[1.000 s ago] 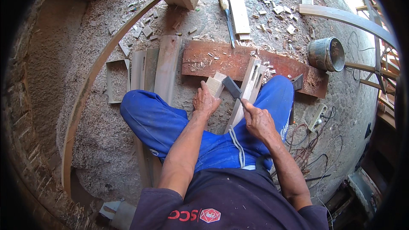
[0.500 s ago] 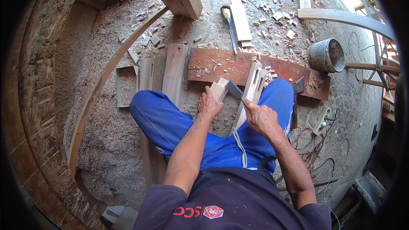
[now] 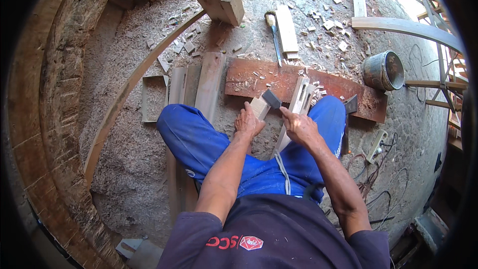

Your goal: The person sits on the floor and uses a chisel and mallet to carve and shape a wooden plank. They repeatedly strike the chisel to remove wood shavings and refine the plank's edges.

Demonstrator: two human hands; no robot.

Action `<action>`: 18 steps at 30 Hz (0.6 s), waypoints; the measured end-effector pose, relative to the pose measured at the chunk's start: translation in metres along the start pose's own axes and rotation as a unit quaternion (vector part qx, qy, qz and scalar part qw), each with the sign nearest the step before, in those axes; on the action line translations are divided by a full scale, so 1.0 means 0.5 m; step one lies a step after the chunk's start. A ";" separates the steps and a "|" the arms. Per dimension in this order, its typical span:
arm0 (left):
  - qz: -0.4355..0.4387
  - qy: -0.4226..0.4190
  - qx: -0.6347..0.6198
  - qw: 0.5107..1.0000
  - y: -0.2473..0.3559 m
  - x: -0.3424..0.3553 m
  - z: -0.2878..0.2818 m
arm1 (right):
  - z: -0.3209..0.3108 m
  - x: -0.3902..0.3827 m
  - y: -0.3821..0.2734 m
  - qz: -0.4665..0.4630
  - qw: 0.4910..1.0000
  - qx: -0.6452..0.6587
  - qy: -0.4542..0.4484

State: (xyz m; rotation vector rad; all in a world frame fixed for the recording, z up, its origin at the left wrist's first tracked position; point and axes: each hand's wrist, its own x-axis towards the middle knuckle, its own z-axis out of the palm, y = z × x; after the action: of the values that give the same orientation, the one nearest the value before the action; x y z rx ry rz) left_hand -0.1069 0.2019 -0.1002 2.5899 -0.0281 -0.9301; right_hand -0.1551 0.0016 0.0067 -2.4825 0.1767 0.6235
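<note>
My left hand [image 3: 247, 121] is closed round a short pale wooden block [image 3: 258, 106], held out between my knees. Just right of it, my right hand [image 3: 300, 126] is closed on a dark, flat-faced tool [image 3: 272, 99], its index finger stretched along it. The tool's dark face lies at the far right end of the block; whether the two touch I cannot tell. Its handle is hidden by my fingers, and its exact kind is unclear. Beside my right knee, a pale wooden bar with cut slots [image 3: 298, 95] slants up past my right hand onto a reddish board.
The reddish-brown board [image 3: 244, 73] carries chips. A chisel [image 3: 276, 40] lies by a pale plank [image 3: 286, 27]. A metal bucket [image 3: 381, 71], a dark-headed tool [image 3: 351, 104] and a power strip [image 3: 377, 144] with cables are at right. Planks [image 3: 209, 77] lie left; wooden frames surround the floor.
The dark tool has swung up and left, from the block's right side to its far end. My right hand has tilted slightly with it. The whole view has shifted a little.
</note>
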 end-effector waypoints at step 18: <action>-0.008 0.001 -0.004 1.000 0.017 0.002 -0.007 | -0.003 0.020 0.011 0.004 0.998 -0.017 -0.056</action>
State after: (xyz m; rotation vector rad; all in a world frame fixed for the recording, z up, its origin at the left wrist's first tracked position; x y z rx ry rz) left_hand -0.1029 0.1955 -0.0951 2.5876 -0.0044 -0.9320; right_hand -0.1473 -0.0038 0.0005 -2.4730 0.1332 0.7726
